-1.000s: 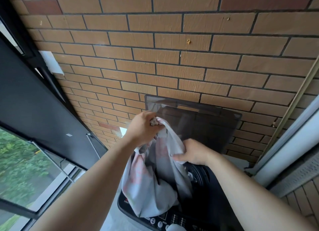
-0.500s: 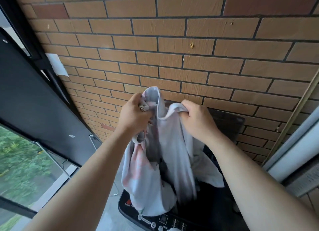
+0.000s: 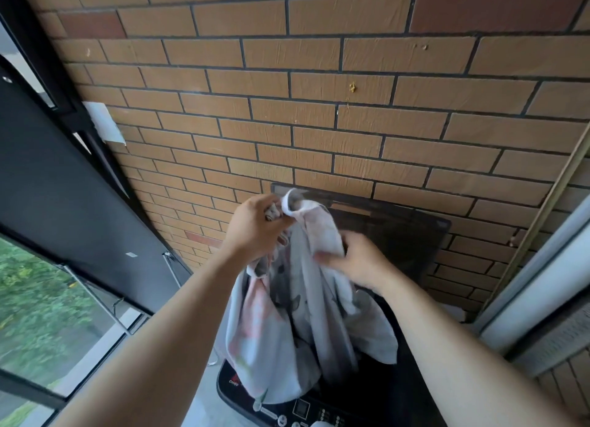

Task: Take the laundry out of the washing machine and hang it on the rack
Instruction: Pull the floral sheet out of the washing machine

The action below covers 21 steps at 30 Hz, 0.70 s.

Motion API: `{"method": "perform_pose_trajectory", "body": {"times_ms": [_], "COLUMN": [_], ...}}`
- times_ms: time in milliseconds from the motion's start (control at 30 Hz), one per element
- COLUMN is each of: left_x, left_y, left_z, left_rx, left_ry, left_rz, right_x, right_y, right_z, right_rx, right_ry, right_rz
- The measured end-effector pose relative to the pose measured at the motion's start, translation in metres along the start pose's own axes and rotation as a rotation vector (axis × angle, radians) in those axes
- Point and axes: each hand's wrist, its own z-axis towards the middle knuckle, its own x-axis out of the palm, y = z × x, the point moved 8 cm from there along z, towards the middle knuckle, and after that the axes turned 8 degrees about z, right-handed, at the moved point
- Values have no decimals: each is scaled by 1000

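The laundry (image 3: 306, 337) was one pale grey cloth with faded pink patches and dark blotches, wrinkled and hanging in long folds. It was held up in the air over the washing machine (image 3: 383, 401), with its lower end sagging down to the machine's top opening and front edge. The left hand (image 3: 255, 228) gripped the bunched top of the cloth, fingers curled tight round a wad of it, and a white hem stuck out just beside the knuckles. The right hand (image 3: 354, 260) sat lower and to the right, with its fingers closed on a fold along the cloth's side. The hands were close together, the cloth hanging between and below them.

The machine was black, and its control panel (image 3: 300, 409) with small buttons lay at the front, partly covered by the hanging cloth. Its dark lid (image 3: 399, 235) stood raised behind the hands, leaning against the brick wall (image 3: 319, 123). That wall shut off the whole back. To the left a dark panel (image 3: 64, 187) and a window pane (image 3: 41, 315) showing greenery ran close alongside the left arm. To the right a white frame (image 3: 542, 283) stood near the machine's corner. The free room lay above the lid, in front of the bricks.
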Motion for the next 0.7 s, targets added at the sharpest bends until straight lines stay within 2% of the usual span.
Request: {"method": "perform_pose_trajectory", "body": {"times_ms": [67,167,300,367,433,533,600,700], "left_x": [-9,-14,-15,-15,-7,18,33,33], "left_y": [-2,-4,8,14,12,-6,-7,0], "left_z": [3,5,6,9,13,7,2,3], "left_rx": [-30,-64,-180,-224,-167,31,53,-9], "left_ry": [-68,-86,-136,-115,0,225,311,200], "left_rz": [-109,-263,-272,-150,-16,-18,-67,-52], "right_x": [15,18,-13,-44,-66,-63,-54,-46], "right_y": [-34,-64,-52,-14,41,106,119,107], "right_z": [-4,-9,-4,-2,-2,0,0,1], "right_rx": [93,146,145,10,-212,-438,-503,-457], "right_ry": [113,61,-217,-448,-561,-402,-306,-208], "right_rz": [-106,-155,-141,-103,-86,-123,-172,-145]}}
